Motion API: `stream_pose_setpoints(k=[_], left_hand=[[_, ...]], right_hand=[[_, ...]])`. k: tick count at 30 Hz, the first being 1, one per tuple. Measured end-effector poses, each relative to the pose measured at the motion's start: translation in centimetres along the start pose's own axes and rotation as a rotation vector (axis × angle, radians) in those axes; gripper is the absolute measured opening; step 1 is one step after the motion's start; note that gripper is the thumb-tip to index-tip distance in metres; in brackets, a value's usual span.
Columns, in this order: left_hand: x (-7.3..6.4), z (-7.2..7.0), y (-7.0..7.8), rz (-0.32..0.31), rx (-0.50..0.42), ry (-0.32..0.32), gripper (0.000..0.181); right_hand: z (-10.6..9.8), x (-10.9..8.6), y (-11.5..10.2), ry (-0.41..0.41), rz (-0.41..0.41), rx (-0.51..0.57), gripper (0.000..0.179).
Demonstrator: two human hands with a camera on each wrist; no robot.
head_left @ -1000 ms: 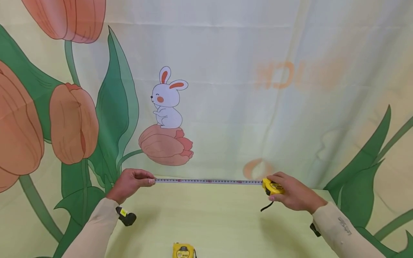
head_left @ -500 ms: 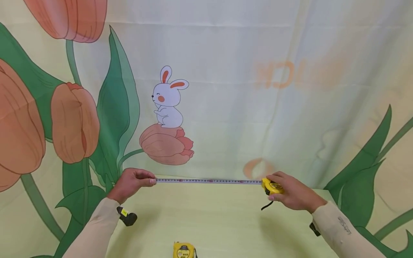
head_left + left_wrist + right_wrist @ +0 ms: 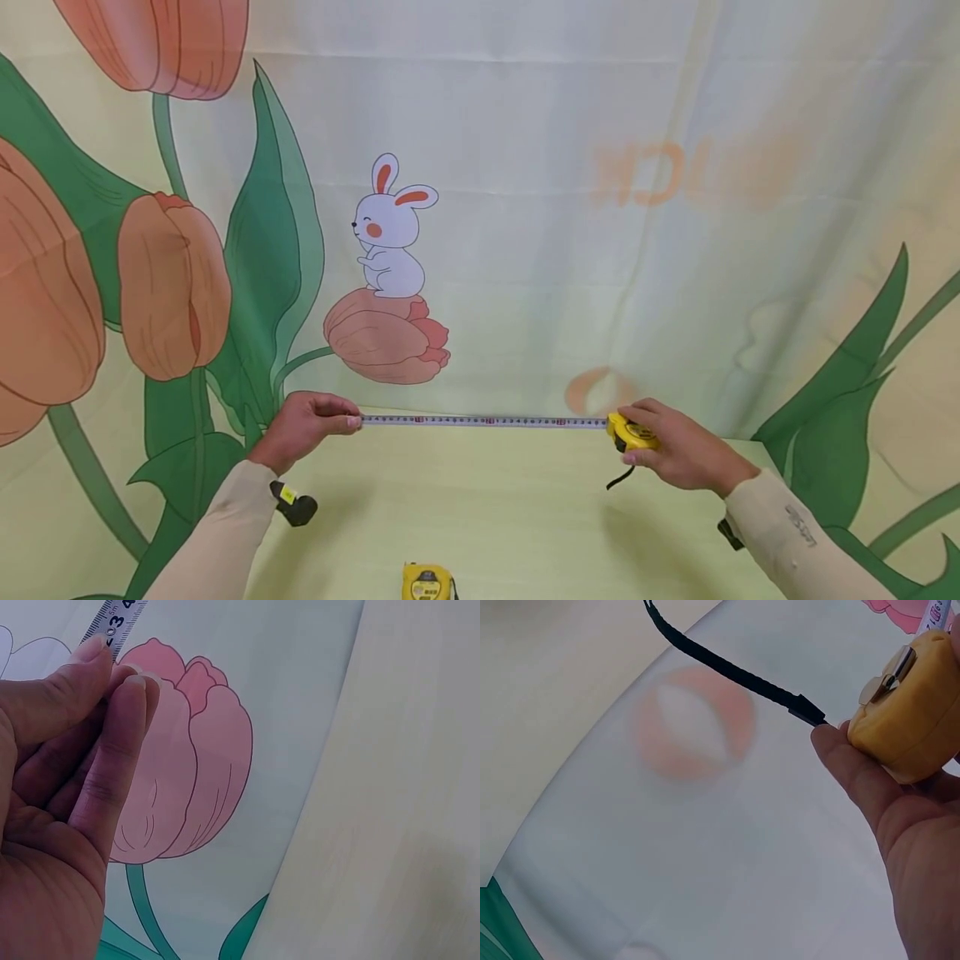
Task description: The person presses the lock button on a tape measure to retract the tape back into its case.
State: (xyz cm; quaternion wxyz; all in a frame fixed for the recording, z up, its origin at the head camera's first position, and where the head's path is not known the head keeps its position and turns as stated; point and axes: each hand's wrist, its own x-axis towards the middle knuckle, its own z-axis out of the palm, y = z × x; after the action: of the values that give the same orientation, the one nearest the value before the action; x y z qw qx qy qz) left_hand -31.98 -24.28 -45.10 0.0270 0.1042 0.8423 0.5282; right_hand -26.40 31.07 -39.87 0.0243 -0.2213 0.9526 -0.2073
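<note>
A yellow tape measure (image 3: 630, 433) is held in my right hand (image 3: 686, 446), fingers over its top and thumb below. Its printed blade (image 3: 487, 421) runs straight and level across to my left hand (image 3: 311, 425), which pinches the free end between thumb and fingers. The left wrist view shows the blade (image 3: 116, 622) coming out past the thumb tip; its very end is hidden by the fingers. In the right wrist view the case (image 3: 911, 712) shows a metal clip, and a black wrist strap (image 3: 727, 671) hangs from it.
A second yellow tape measure (image 3: 427, 582) lies on the pale table (image 3: 480, 500) at the near edge of the head view. Behind the table hangs a curtain (image 3: 510, 208) printed with tulips and a white rabbit.
Both hands stay almost still with the blade stretched between them. The tape case has shifted very slightly to the left.
</note>
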Motion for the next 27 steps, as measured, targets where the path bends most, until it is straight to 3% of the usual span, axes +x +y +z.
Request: stream_pose_setpoints(k=[27], left_hand=[[0.04,0.13,-0.23,-0.006,-0.002,-0.007,0.026]], right_hand=[[0.01,0.04,-0.61,0.03,-0.04,-0.012,0.064]])
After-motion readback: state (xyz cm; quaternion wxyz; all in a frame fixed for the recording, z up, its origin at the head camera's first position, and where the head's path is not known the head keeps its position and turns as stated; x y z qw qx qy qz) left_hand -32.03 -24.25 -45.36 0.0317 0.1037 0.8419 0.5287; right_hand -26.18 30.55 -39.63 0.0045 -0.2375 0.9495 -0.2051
